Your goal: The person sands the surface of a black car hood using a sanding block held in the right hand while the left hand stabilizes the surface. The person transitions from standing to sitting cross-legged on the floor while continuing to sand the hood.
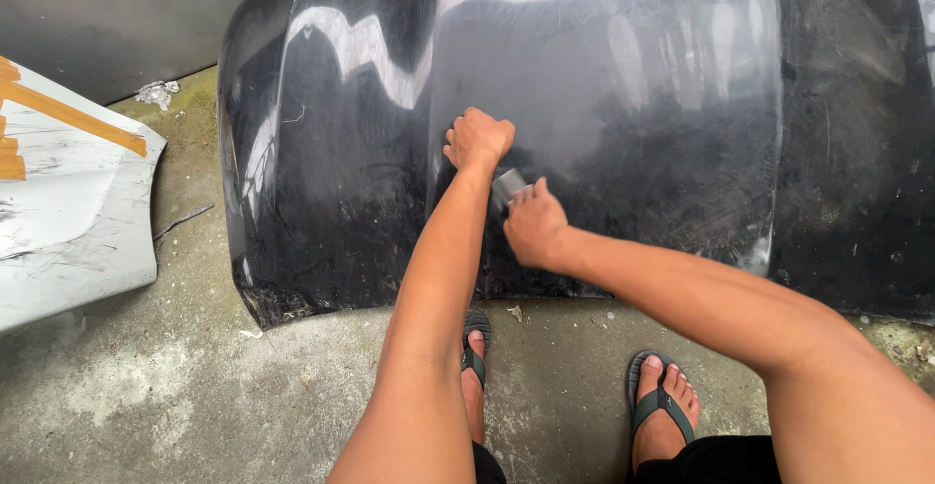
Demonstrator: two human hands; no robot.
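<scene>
Two hands work on the black car hood (623,133), which lies on the concrete floor (146,387). Right hand (534,226) is closed around a small grey sanding pad (507,186), pressed flat to the hood's near-centre, apparently to abrade the dulled paint. Left hand (478,140) is fisted, empty as far as visible, bracing just beside it. Left of the hood: white panel (68,202) with orange tape strips; nothing obstructs
</scene>
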